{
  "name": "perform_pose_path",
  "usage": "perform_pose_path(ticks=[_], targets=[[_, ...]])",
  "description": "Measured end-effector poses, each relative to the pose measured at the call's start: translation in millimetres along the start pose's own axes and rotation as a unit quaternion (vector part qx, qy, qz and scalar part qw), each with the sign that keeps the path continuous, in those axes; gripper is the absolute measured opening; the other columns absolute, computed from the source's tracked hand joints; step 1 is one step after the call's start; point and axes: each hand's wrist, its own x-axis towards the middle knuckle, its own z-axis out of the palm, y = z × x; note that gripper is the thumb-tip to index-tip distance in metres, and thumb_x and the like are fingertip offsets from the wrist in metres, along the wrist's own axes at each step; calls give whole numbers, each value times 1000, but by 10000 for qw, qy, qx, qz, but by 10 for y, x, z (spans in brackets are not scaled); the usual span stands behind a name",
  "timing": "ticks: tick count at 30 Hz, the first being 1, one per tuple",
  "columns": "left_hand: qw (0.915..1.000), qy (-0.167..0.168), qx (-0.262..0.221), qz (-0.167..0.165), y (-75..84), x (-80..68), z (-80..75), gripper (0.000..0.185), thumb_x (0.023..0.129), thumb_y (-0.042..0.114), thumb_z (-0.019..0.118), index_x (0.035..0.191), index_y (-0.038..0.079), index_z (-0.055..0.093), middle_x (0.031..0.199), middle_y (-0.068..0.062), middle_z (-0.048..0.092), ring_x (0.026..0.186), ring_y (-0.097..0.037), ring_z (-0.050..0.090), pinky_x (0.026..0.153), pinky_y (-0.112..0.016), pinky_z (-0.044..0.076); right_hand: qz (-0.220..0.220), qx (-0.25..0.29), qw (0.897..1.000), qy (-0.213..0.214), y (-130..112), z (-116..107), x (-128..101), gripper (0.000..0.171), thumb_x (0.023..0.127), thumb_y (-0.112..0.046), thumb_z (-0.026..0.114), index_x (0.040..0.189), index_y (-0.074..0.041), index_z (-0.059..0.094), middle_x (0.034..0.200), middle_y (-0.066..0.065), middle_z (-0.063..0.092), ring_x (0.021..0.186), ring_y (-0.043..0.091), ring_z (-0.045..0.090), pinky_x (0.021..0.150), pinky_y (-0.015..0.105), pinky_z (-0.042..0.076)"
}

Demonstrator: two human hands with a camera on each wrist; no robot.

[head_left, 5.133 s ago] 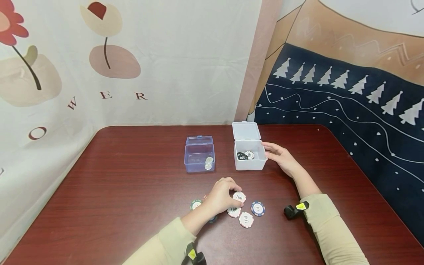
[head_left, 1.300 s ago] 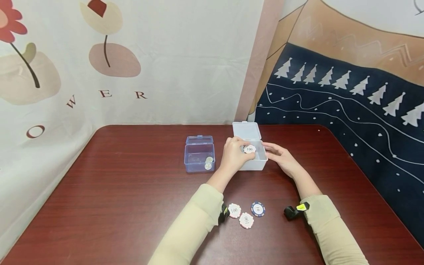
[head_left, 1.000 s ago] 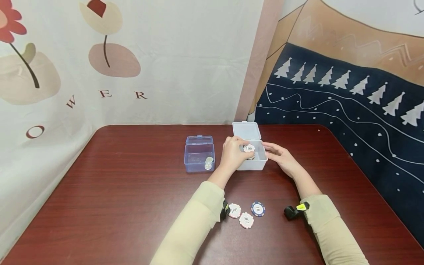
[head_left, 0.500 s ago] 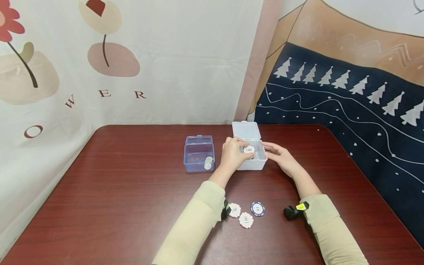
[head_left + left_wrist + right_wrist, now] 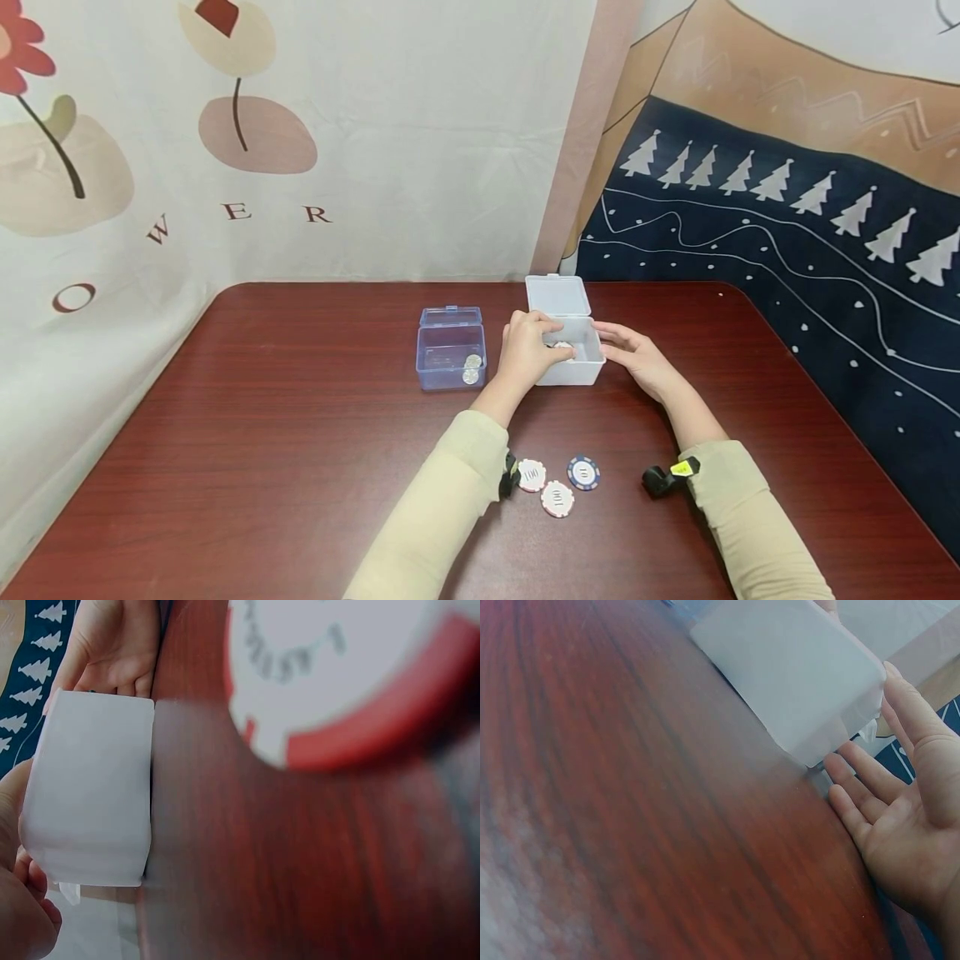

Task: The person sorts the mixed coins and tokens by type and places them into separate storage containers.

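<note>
Left hand [image 5: 528, 348] pinching a chip [image 5: 562, 345] in the white box [image 5: 577, 368], right hand [image 5: 637, 354] flat alongside; three chips [image 5: 557, 485] left near the table's [image 5: 262, 433] front edge.

Open white plastic box [image 5: 573, 367] stood at the middle of the dark red wooden table [image 5: 262, 433], clear blue plastic box [image 5: 451, 360] just left of it, three round poker chips [image 5: 557, 486] lay nearer the person, left hand [image 5: 529, 349] in the white box, right hand [image 5: 637, 356] against its right side.

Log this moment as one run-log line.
left hand: lowering chip into white plastic box | right hand: open, steadying box | three round poker chips on dark red wooden table
</note>
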Motion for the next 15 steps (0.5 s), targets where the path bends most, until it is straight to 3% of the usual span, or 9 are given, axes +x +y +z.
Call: perform_pose_path(ticks=[7, 15], targets=[[9996, 29, -241, 145, 40, -23, -43, 49, 74, 33, 83, 117, 12, 70, 107, -1, 63, 104, -18, 46, 89, -35, 36, -112, -54, 9999, 16, 6, -2, -16, 51, 95, -18, 61, 141, -5, 45, 141, 20, 44, 129, 30, 40, 106, 54, 27], [9942, 179, -1050, 163, 154, -109, -145, 47, 75, 31, 83, 116, 10, 71, 109, 0, 62, 104, -15, 47, 84, -32, 40, -118, -94, 9999, 32, 6, -4, -9, 52, 95, -20, 62, 142, -6, 45, 142, 20, 44, 130, 31, 38, 106, 55, 26]])
